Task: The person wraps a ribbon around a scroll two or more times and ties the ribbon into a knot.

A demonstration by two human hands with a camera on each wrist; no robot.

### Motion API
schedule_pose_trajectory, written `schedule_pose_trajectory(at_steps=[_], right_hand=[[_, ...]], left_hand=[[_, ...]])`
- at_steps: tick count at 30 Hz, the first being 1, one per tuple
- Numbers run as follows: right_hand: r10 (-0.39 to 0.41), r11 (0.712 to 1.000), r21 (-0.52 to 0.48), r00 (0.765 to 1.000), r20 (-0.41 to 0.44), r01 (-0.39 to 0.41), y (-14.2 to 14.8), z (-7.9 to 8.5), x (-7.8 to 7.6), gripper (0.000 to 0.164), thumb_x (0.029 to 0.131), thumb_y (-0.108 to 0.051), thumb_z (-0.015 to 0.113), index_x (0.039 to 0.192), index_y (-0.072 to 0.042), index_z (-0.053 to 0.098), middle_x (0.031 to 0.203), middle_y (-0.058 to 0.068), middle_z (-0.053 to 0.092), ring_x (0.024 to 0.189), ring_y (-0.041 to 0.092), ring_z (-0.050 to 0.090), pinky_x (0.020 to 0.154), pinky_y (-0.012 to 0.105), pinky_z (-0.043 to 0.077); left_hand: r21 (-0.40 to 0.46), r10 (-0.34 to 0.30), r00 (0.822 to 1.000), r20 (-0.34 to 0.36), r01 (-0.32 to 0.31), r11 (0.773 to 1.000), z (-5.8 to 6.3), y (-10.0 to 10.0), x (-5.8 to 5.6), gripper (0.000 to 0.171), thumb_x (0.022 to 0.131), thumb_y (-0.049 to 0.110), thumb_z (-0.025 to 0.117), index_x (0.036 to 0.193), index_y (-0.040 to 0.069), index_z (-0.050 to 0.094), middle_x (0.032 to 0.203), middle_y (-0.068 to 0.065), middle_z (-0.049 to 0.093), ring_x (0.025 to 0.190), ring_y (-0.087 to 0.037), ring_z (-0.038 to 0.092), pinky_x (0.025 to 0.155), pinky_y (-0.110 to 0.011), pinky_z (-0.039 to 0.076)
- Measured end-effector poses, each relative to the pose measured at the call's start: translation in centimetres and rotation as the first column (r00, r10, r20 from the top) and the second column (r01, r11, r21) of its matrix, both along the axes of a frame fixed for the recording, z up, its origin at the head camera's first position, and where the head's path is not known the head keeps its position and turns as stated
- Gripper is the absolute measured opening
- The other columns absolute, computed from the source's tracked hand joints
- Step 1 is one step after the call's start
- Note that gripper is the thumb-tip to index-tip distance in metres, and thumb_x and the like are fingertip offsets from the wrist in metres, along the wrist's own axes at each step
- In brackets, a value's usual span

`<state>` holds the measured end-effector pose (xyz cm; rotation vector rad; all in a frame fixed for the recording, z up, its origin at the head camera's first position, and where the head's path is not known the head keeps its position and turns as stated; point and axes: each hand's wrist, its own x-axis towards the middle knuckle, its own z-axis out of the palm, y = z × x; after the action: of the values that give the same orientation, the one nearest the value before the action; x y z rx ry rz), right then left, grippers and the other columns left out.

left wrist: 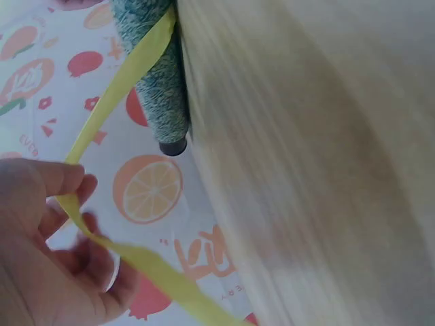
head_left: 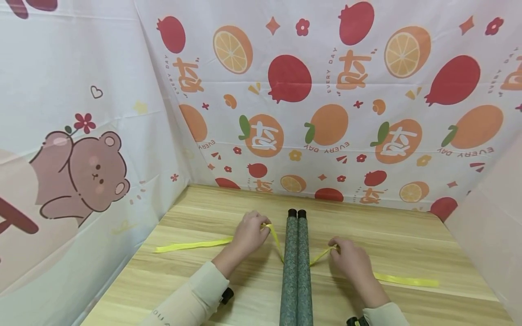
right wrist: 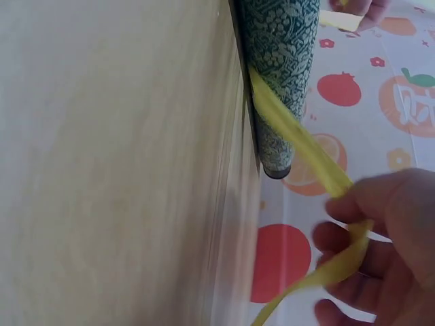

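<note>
Two green patterned rolls (head_left: 291, 271) with black end caps lie side by side on the wooden table, pointing away from me. A yellow ribbon (head_left: 277, 242) passes beneath them and comes out on both sides. To the left of the rolls, my left hand (head_left: 248, 233) pinches one length of the ribbon between thumb and fingers and lifts it off the table. On the other side, my right hand (head_left: 354, 260) pinches the other length, also raised. The ribbon's loose tails trail outward past each hand. Both wrist views show the ribbon (left wrist: 112, 95) slanting from under a roll (right wrist: 279, 61) to the fingers.
The light wooden tabletop (head_left: 195, 203) extends on both sides of the rolls. A white cloth with fruit prints (head_left: 289, 77) hangs behind it, and a cloth with a bear print (head_left: 98, 172) hangs at the left. A pale pink cloth (head_left: 485, 217) stands at the right.
</note>
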<state>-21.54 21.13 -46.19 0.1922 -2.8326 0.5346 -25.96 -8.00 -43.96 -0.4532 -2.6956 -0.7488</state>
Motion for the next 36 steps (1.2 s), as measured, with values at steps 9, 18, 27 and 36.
schedule_pose_trajectory(at_steps=[9, 18, 27, 36], right_hand=[[-0.087, 0.993, 0.042, 0.908, -0.411, 0.114, 1.0, -0.1, -0.1, 0.017, 0.073, -0.004, 0.077, 0.088, -0.011, 0.078, 0.075, 0.005, 0.056, 0.059, 0.020, 0.045, 0.046, 0.029, 0.034], [-0.245, 0.963, -0.197, 0.907, -0.342, 0.186, 0.7, 0.6, 0.0, 0.022, 0.085, -0.011, 0.068, 0.105, -0.012, 0.077, 0.058, 0.000, 0.063, 0.039, 0.008, 0.034, 0.036, 0.026, 0.025], [-0.178, 0.872, -0.487, 0.896, -0.408, -0.049, -1.3, 1.8, -0.2, 0.025, 0.090, -0.003, 0.066, 0.112, -0.008, 0.074, 0.096, 0.008, 0.076, 0.067, 0.012, 0.070, 0.054, 0.008, 0.047], [0.117, 0.844, -0.402, 0.854, -0.507, -0.355, -3.4, 3.1, -0.1, 0.044, 0.087, 0.007, 0.066, 0.126, -0.014, 0.068, 0.116, 0.008, 0.072, 0.092, 0.019, 0.071, 0.072, 0.015, 0.055]], left_hand=[[0.022, 0.082, 0.996, -0.028, -0.082, 0.996, 0.5, -0.1, 0.0, 0.016, 0.092, 0.019, 0.066, 0.102, 0.018, 0.078, 0.062, 0.007, 0.058, 0.046, -0.006, 0.035, 0.042, -0.021, 0.028], [0.344, -0.067, 0.959, 0.276, -0.033, 0.938, 1.0, 0.3, 0.2, 0.029, 0.098, 0.019, 0.057, 0.122, 0.009, 0.069, 0.058, 0.001, 0.067, 0.043, -0.011, 0.059, 0.038, -0.024, 0.043], [0.521, -0.262, 0.942, 0.207, 0.121, 0.845, 1.8, 1.9, 0.6, 0.033, 0.094, 0.004, 0.053, 0.123, 0.012, 0.068, 0.117, -0.007, 0.071, 0.100, -0.020, 0.068, 0.065, -0.024, 0.053], [0.717, -0.586, 0.754, 0.295, 0.231, 0.658, 2.7, 4.1, 1.3, 0.039, 0.093, 0.002, 0.052, 0.131, 0.006, 0.061, 0.127, -0.009, 0.064, 0.089, -0.032, 0.070, 0.045, -0.020, 0.032]])
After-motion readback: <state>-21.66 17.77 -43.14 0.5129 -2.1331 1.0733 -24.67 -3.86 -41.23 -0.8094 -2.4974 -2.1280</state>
